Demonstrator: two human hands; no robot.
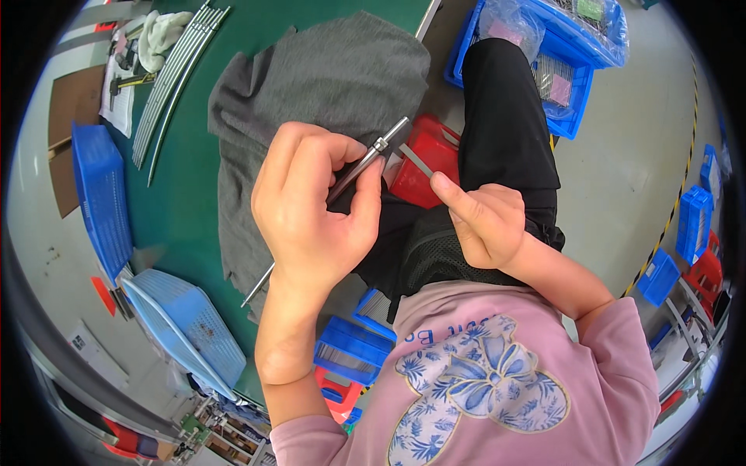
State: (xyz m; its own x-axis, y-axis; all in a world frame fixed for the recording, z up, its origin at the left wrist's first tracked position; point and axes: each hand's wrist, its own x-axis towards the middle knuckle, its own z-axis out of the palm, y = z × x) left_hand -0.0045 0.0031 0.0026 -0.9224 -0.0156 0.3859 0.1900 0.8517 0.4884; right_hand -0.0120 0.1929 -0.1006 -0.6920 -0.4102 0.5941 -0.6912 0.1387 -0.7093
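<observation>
**Hands and metal parts over the green bench**

Left hand (311, 210): your fingers are curled and pressed around a long thin metal rod (353, 172), pinching it near its upper end. The rod runs on a slant, its fitted tip up near the red bin (423, 167), its lower end passing under your wrist toward the near edge of the green bench (183, 186).

Right hand (486, 221): your forefinger is stretched out and pinches, against the thumb, a narrow flat metal strip (417, 159). The strip's far end points at the rod's tip; whether the two touch cannot be told.

Grey cloth (326, 78): spread over the bench's right edge, behind your left hand.

Bundle of long metal rails (175, 74): lying along the bench's far left part, beside a white glove (159, 35).

Light blue mesh baskets (183, 322): at the bench's near left corner and left edge.

Blue crates (575, 116): on the floor beyond your knees, holding bagged small parts.
</observation>
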